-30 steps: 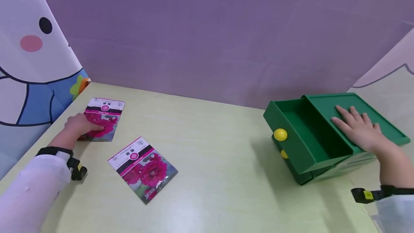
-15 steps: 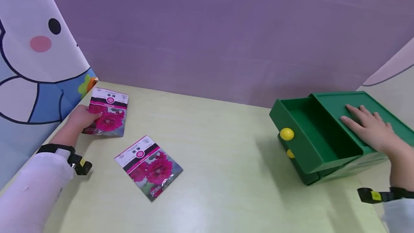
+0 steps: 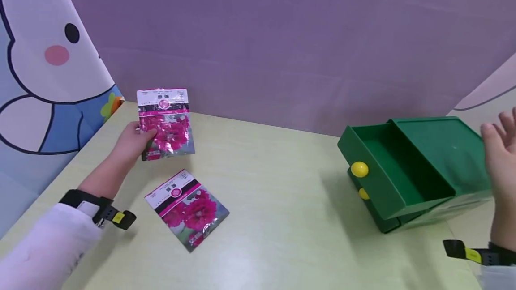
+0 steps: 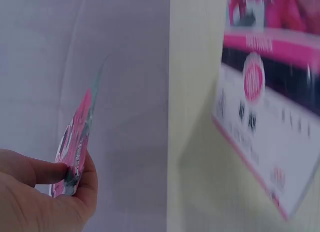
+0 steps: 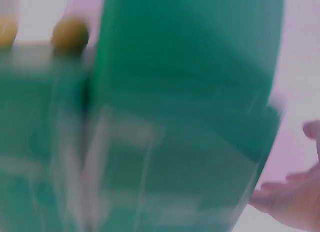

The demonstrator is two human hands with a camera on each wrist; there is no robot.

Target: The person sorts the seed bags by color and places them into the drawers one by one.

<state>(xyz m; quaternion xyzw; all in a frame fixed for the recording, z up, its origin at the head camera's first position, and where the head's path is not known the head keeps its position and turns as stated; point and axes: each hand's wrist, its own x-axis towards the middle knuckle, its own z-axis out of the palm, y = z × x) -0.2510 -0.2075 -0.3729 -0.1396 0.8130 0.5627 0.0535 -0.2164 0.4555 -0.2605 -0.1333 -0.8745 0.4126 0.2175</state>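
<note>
My left hand (image 3: 132, 142) pinches a flower seed packet (image 3: 171, 131) by its lower left corner, thumb on the front, and holds it up off the table. In the left wrist view that packet (image 4: 80, 137) shows edge-on between thumb and fingers. A second, similar seed packet (image 3: 193, 214) lies flat and slanted on the table, below the held one. At the right edge, my right hand (image 3: 504, 160) is raised beside a green drawer box (image 3: 439, 147), fingers loosely extended, holding nothing. The box's upper drawer (image 3: 372, 182) is pulled out, with nothing visible inside.
Yellow round knobs (image 3: 359, 169) stick out from the drawer fronts toward the left. A purple backdrop (image 3: 258, 48) rises behind the pale table (image 3: 274, 200), and a cartoon-printed panel (image 3: 32, 57) stands at the left. The right wrist view is blurred.
The left hand has lifted its seed packet off the table and brought it rightward. The right hand has come off the box top and moved to the right.
</note>
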